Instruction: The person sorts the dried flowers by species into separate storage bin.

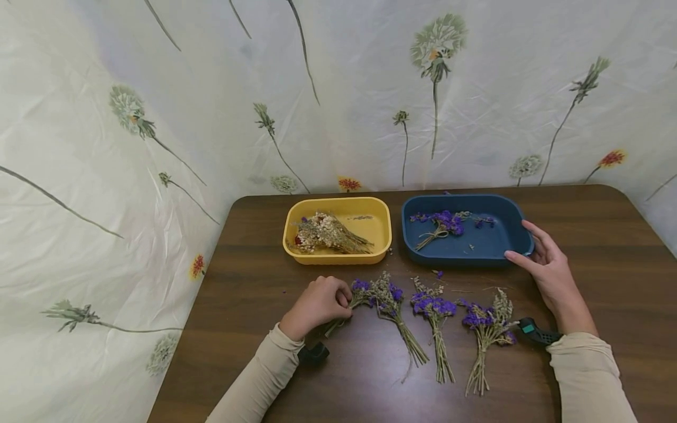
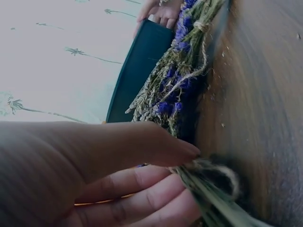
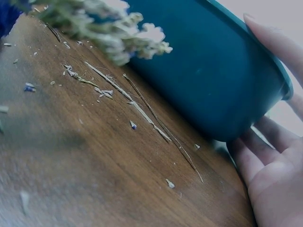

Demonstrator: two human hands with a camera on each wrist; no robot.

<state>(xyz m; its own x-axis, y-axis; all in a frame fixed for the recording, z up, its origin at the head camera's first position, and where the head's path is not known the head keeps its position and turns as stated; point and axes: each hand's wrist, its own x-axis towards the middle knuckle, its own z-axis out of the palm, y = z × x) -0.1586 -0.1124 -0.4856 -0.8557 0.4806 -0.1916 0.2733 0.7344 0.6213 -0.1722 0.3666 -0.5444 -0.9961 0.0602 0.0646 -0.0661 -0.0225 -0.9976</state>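
Observation:
My left hand (image 1: 322, 302) pinches the tied stems of a small bunch of purple and pale dried flowers (image 1: 361, 292), low over the table. In the left wrist view, thumb and fingers close round the green-brown stems (image 2: 215, 201). Across the table, my right hand (image 1: 550, 270) grips the right end of a blue tray (image 1: 465, 259), thumb at the front corner and fingers round the side. The right wrist view shows fingers (image 3: 265, 146) against the tray's lower edge. Inside lies another tied bunch with purple blooms (image 1: 446, 222).
Three tied bunches lie in a row: one beside my left hand (image 1: 404, 335), a middle one (image 1: 436, 329) and a right one (image 1: 483, 341). A yellow tray (image 1: 383, 235) holds pale dried flowers (image 1: 333, 232). Loose stems (image 3: 142, 111) litter the wooden table (image 1: 238, 264); a flowered curtain hangs behind.

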